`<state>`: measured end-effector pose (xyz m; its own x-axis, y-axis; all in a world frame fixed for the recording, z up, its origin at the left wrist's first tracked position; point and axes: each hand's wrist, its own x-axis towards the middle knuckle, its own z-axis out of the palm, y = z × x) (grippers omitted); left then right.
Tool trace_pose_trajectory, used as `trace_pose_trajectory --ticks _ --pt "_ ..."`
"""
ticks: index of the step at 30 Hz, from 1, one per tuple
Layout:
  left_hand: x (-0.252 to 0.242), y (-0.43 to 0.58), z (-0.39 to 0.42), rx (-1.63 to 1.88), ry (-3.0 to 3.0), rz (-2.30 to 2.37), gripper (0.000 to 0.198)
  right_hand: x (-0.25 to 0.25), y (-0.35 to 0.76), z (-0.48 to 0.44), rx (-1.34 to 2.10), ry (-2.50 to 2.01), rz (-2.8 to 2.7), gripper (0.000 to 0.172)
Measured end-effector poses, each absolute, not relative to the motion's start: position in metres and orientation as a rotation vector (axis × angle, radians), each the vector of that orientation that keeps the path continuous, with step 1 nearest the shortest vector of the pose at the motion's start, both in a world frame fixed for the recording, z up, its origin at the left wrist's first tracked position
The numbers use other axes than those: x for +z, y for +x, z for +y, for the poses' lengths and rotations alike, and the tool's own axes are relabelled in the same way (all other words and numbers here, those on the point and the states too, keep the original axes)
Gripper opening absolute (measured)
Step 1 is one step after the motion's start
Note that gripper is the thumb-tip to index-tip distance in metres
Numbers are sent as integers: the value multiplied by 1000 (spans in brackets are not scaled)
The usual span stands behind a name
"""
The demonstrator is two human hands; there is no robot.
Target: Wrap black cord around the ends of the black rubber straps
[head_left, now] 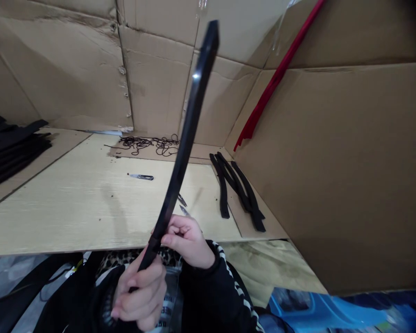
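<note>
While both bare hands close on it, a long black strip (187,136) rises from just above the front edge of the board, tilted toward the upper right and gently bowed, its smooth face catching a small glint of light; whether it is rubber or plastic cannot be told. The left hand (140,291) wraps narrowly around its lower end, fingers folded tight. The right hand (187,240), just above, has curled fingers pressed against the strip's edge, with a black sleeve (225,289) with white trim behind it.

Beyond them lies a pale plywood board (90,210), grainy and lightly speckled. Near its far edge sits a small slim knife (141,177) with a dark handle, and two narrow metal tips (182,202) show just behind the strip, too partly hidden to name. A tangle of thin black cord (149,144) lies along the far edge, several dull black strips (237,192) cross at the right edge, and a dark stack of strips (10,150) sits at the left. Creased corrugated cardboard (333,175) lines the walls, with a red strip (277,76) leaning against it. Leopard-print fabric (135,256) and blue plastic (319,312) show below the front edge.
</note>
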<state>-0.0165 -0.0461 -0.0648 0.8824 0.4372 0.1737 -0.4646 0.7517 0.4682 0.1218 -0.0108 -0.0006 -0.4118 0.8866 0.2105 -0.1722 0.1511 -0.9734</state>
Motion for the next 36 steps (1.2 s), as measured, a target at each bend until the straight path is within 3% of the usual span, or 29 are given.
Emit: trace_pose_trajectory --ticks 4,9,12,19,27,30,32,36 --pt "-57 -19 -35 465 390 -264 47 1 127 -9 1258 -824 -1605 24" --pt "-33 -27 -25 761 937 677 45 -4 142 -7 1009 -1074 -1643 31" --pt "-29 -24 -28 856 1160 961 45 -6 145 -8 902 -1160 -1661 34" --pt "-36 -29 -34 628 697 561 48 1 146 -8 1139 -946 -1616 30" --pt "-64 -26 -38 439 381 -63 48 4 135 -13 1393 -860 -1545 42" --pt "-66 -17 -36 447 468 31 52 3 130 -10 1350 -857 -1460 36" --pt "-59 -12 -31 499 538 168 44 2 130 -8 1259 -911 -1416 31" --pt "-44 -6 -26 798 824 701 48 -2 132 -6 1040 -1119 -1462 31"
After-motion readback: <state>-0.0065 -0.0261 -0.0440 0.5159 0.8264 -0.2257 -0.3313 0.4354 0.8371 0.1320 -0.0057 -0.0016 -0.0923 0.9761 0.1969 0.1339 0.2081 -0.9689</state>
